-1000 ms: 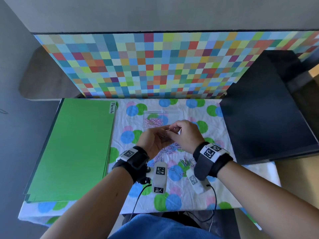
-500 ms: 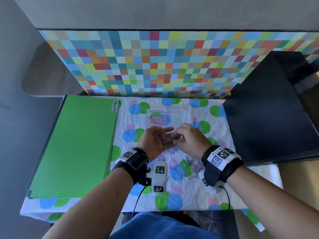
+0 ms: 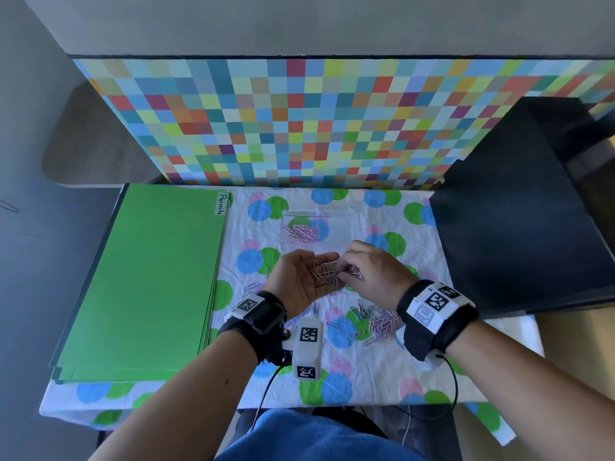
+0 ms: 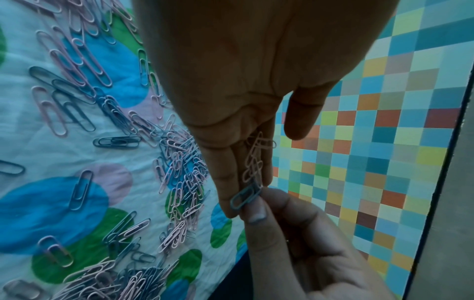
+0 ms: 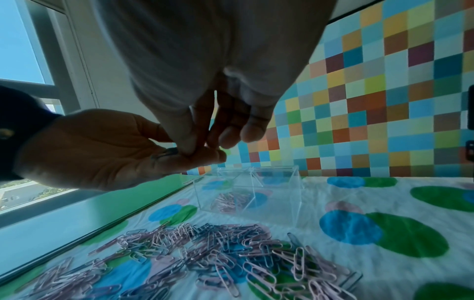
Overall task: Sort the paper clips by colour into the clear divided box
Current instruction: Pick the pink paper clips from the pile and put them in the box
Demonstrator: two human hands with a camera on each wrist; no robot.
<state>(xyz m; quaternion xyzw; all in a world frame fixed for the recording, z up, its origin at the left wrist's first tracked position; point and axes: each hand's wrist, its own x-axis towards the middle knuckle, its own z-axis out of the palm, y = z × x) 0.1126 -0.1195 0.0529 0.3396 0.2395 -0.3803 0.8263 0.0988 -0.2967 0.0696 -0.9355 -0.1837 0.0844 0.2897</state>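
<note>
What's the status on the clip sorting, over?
Left hand open, cupping pink clips. Right hand pinching a blue clip off the left fingertips. Clear box holds pink in one compartment. Mixed pile remains; nothing blocking.

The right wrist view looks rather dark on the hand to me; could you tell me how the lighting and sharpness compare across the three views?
Right wrist view: right hand backlit by the window, nearly a silhouette; clear box sharp. Left wrist view: dim bluish cast, near clips soft. Head view: evenly lit, wide-angle bending at the edges.

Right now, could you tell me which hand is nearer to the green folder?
Left. The left hand hovers just right of the green folder; the right hand is farther right, beyond the left.
</note>
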